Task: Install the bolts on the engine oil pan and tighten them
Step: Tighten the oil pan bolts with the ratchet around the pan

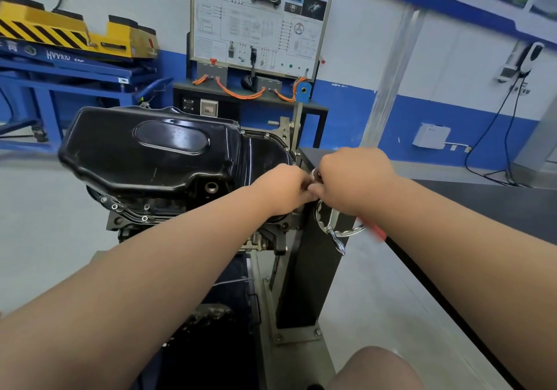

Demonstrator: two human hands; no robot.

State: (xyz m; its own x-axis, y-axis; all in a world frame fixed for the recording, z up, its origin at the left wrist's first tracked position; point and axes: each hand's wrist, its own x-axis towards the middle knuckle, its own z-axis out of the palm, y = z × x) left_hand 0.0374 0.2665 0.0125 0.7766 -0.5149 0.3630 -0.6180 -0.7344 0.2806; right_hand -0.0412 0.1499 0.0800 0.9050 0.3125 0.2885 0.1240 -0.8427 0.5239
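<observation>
Glossy black stamped-steel oil pan (156, 148) sits upturned on dark engine block (150, 208), carried on grey metal stand (298, 359). Small silver bolt heads (267, 135) dot far flange. Both hands meet at pan's right edge. Right hand (355, 181) fisted round small shiny metal piece (315, 175), mostly hidden. Left hand (283, 190) fingers curled against it; whether it grips anything cannot be told. Chrome handwheel (346, 233) just below right wrist.

Far left: yellow-and-black striped lift (60, 30) on blue frame (60, 73). Centre back: wiring-diagram training board (262, 18) on dark bench (315, 108), orange cables (241, 90) at base. Right: black tabletop (497, 208), white wall box (431, 135).
</observation>
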